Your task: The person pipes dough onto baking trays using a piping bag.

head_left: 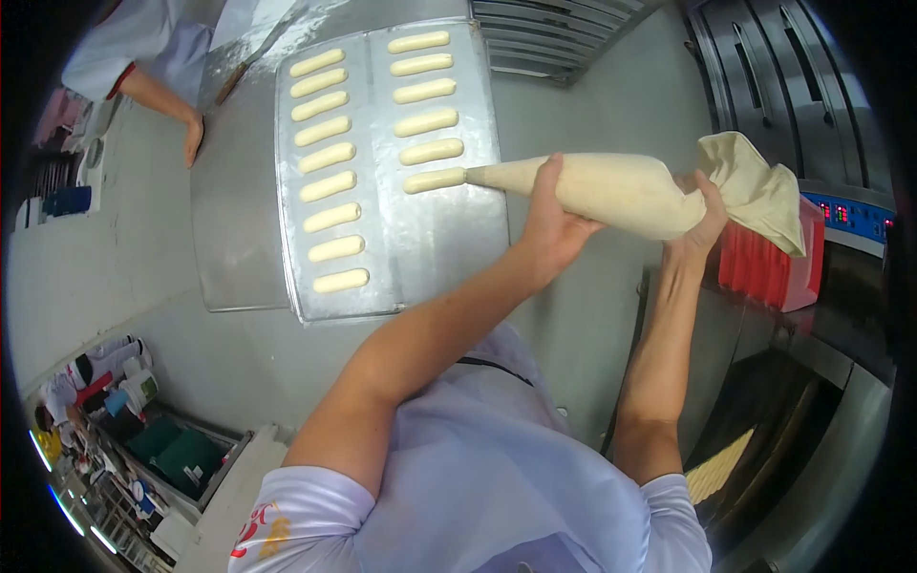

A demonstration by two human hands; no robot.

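A full piping bag (621, 186) lies almost level between my two hands, its metal tip pointing left. My left hand (554, 224) is closed around the front part of the bag, behind the tip. At the back, my right hand (702, 215) grips the twisted neck, and the loose cloth end (755, 186) hangs out beyond it. The tip touches the right end of a pale batter strip (435, 181) on the metal baking tray (382, 239). Two columns of similar piped strips (330, 183) lie on this tray, the left column reaching farther toward me.
The tray rests on a steel table (239, 248). Another person's hand (194, 140) leans at its left edge, near a wooden-handled spatula (232, 81). A red plastic crate (774, 258) and steel equipment with a blue control panel (845, 218) stand at right. A slatted metal rack (554, 38) is behind.
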